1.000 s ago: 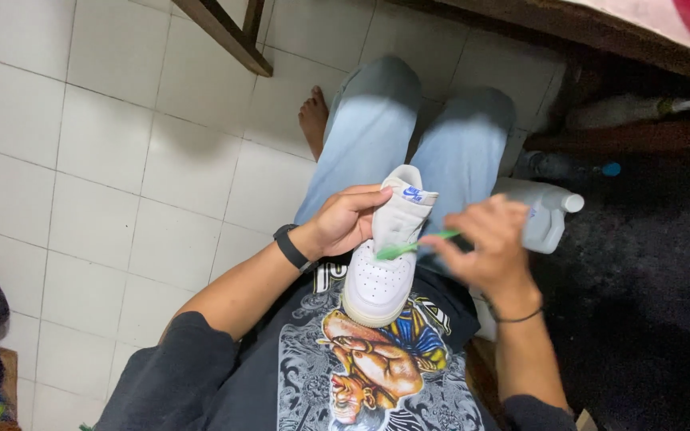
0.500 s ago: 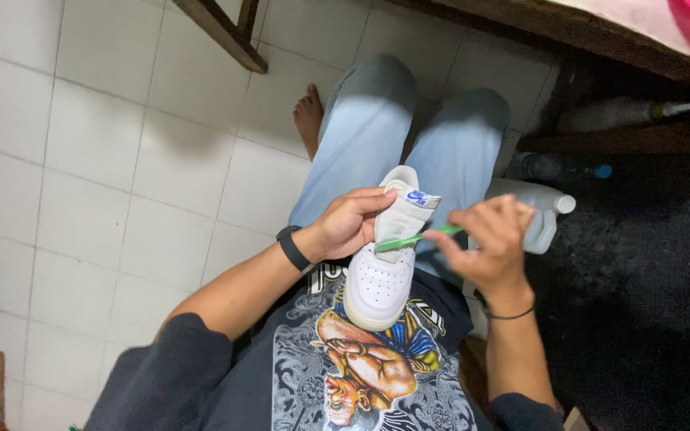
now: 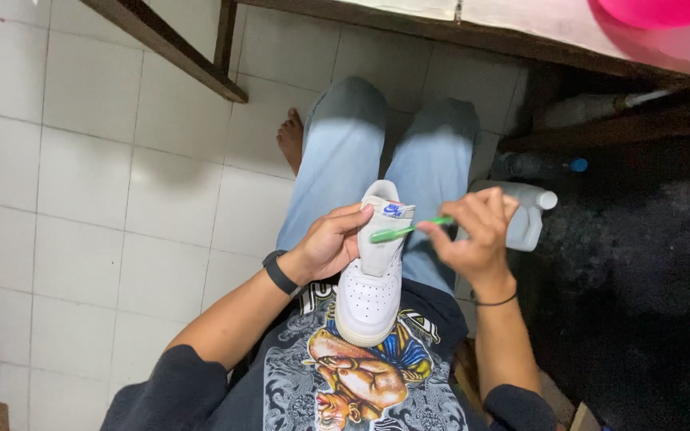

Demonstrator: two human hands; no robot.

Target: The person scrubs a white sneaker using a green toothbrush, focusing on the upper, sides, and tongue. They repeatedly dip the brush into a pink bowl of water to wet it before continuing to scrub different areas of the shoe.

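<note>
left hand [image 3: 331,242] grips white sneaker [image 3: 373,271] over lap | right hand [image 3: 474,236] pinches green toothbrush [image 3: 406,230], bristles at sneaker's tongue | white plastic jug [image 3: 527,214] on floor beside right knee

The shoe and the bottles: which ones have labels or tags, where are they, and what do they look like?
Tongue tag: small blue and white patch at the top of the white shoe, between the left hand and the green toothbrush in the right hand.
White jug: on the floor behind the right hand; no label visible.
Clear bottle: lying further back, blue cap; label too dim to tell.
</note>
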